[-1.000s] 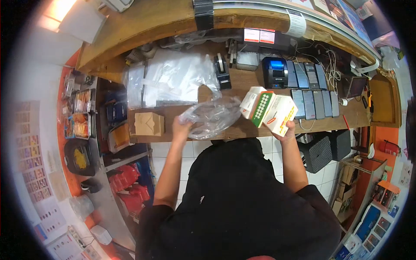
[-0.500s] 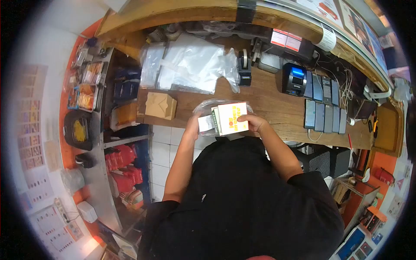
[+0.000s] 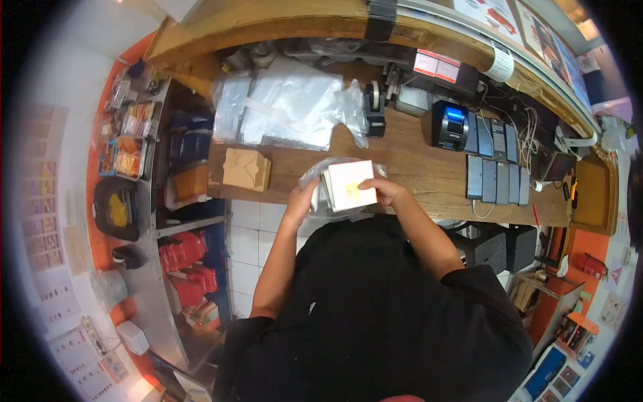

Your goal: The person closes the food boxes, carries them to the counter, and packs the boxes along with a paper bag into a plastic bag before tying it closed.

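Just above the counter's front edge, my right hand (image 3: 386, 191) grips a white box (image 3: 351, 185) with faint yellow print, its thumb lying on the printed face. A thin greenish edge shows along the box's left side. Around and beneath the box spreads a clear plastic bag (image 3: 320, 199). My left hand (image 3: 302, 202) is closed on the bag's left side, with its thumb upward; a pale slip may be pinched there too, but I cannot make it out. Left of my hands, a folded brown carton (image 3: 246, 169) sits on the counter.
Stacked clear plastic bags (image 3: 288, 104) lie at the back of the wooden counter (image 3: 408, 161), beside a black tape dispenser (image 3: 375, 110). To the right are a receipt printer (image 3: 450, 126) and rows of phones (image 3: 495, 179) with cables. A metal shelf unit (image 3: 149, 268) stands at left.
The white box has tilted, so its lettering shows fainter. The white slip by my left hand has turned edge-on and mostly out of sight. The camera view shifted slightly.
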A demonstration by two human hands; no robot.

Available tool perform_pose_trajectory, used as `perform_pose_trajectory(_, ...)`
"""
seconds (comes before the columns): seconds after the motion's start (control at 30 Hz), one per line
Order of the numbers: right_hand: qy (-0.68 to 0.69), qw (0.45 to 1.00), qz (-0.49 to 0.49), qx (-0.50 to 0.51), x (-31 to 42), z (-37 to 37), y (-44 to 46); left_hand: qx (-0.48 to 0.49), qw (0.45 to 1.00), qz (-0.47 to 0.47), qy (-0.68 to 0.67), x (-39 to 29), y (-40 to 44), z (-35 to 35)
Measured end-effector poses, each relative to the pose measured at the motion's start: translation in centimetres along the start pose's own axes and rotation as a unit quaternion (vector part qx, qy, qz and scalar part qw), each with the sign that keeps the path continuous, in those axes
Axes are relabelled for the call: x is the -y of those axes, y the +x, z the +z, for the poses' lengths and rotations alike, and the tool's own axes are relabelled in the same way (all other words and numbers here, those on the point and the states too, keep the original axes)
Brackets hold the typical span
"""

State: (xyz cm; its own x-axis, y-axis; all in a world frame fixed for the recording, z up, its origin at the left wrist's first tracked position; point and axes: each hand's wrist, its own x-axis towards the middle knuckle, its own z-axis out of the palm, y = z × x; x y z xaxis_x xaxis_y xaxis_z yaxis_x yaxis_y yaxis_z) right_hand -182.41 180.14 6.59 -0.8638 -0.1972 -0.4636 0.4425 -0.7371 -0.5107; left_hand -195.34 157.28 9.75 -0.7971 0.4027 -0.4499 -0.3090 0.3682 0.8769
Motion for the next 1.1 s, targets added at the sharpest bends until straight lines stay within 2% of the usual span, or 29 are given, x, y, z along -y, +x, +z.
perform_pose_trajectory(0.07, 0.049, 0.998, 0.022, -0.039, 0.5, 0.8, -0.2, 0.034, 0.994, -0.098, 0.021, -1.6, -1.9, -0.9)
perform_pose_trajectory(0.1, 0.040, 0.998, 0.012, -0.043, 1.6, 2.4, -0.8, 0.104, 0.990, -0.093, -0.014, -2.4, -2.7, -1.6)
perform_pose_trajectory(0.13, 0.030, 0.998, 0.002, -0.047, 2.4, 3.8, -1.0, 0.108, 0.990, -0.091, -0.012, -2.6, -2.7, -1.7)
perform_pose_trajectory(0.23, -0.026, 0.999, 0.009, -0.040, 3.0, 4.5, -0.8, -0.052, 0.994, 0.002, -0.096, -2.2, -2.3, -1.8)
perform_pose_trajectory(0.27, -0.061, 0.997, 0.025, -0.038, 3.0, 4.3, -0.7, -0.050, 0.994, -0.003, -0.095, -2.4, -1.8, -1.9)
perform_pose_trajectory(0.33, -0.050, 0.997, 0.013, -0.053, 2.5, 3.5, 0.3, -0.096, 0.992, 0.082, 0.027, -3.2, -1.3, -2.0)
perform_pose_trajectory(0.37, -0.045, 0.997, 0.007, -0.061, 2.2, 3.1, 0.8, -0.095, 0.992, 0.077, 0.027, -3.9, -2.0, -1.9)
perform_pose_trajectory(0.43, -0.055, 0.996, 0.006, -0.072, 2.1, 2.8, 1.3, -0.148, 0.930, 0.254, 0.221, -6.5, -3.2, -1.5)
perform_pose_trajectory(0.47, -0.086, 0.994, -0.013, -0.068, 2.4, 3.4, 1.2, -0.149, 0.930, 0.255, 0.219, -7.5, -3.6, -1.3)
perform_pose_trajectory(0.53, -0.117, 0.991, -0.031, -0.063, 4.0, 5.7, 0.0, -0.238, 0.842, 0.352, 0.332, -8.8, -4.0, -1.3)
perform_pose_trajectory(0.57, -0.159, 0.985, -0.022, -0.071, 5.5, 8.0, -1.4, -0.239, 0.842, 0.351, 0.331, -8.7, -3.8, -1.4)
perform_pose_trajectory(0.63, -0.200, 0.977, -0.011, -0.078, 6.0, 8.8, -1.9, -0.202, 0.886, 0.309, 0.280, -8.2, -3.3, -1.6)
perform_pose_trajectory(0.67, -0.283, 0.950, -0.021, -0.131, 5.9, 7.5, -1.6, -0.204, 0.886, 0.308, 0.279, -8.0, -3.2, -1.5)
perform_pose_trajectory(0.7, -0.362, 0.914, -0.031, -0.182, 5.7, 5.9, -1.2, -0.181, 0.911, 0.274, 0.249, -7.8, -3.2, -1.2)
perform_pose_trajectory(0.73, -0.363, 0.914, -0.030, -0.181, 5.2, 3.6, -0.7, -0.157, 0.933, 0.240, 0.219, -7.7, -3.2, -1.0)
perform_pose_trajectory(0.8, -0.267, 0.866, -0.169, -0.388, 3.6, -1.5, 0.7, -0.159, 0.934, 0.246, 0.204, -7.4, -2.9, -0.6)
perform_pose_trajectory(0.83, -0.267, 0.866, -0.169, -0.388, 2.5, -2.5, 1.4, -0.158, 0.936, 0.252, 0.190, -7.2, -2.9, -0.6)
perform_pose_trajectory(0.9, -0.436, 0.757, -0.218, -0.434, 1.3, -3.6, 2.3, -0.157, 0.940, 0.248, 0.172, -7.2, -2.9, -0.5)
perform_pose_trajectory(0.93, -0.435, 0.757, -0.219, -0.437, 1.3, -4.0, 2.7, -0.158, 0.945, 0.242, 0.153, -7.3, -2.8, -0.4)
perform_pose_trajectory(1.0, -0.634, 0.660, -0.099, -0.391, 2.3, -3.4, 3.2, -0.159, 0.946, 0.239, 0.151, -6.9, -2.6, -0.3)
perform_pose_trajectory(1.03, -0.634, 0.659, -0.100, -0.392, 2.4, -3.1, 3.0, -0.164, 0.947, 0.233, 0.150, -6.7, -2.5, -0.4)
perform_pose_trajectory(1.1, -0.490, 0.673, -0.223, -0.507, 3.6, 0.1, 1.4, -0.183, 0.937, 0.251, 0.159, -7.1, -2.8, -0.7)
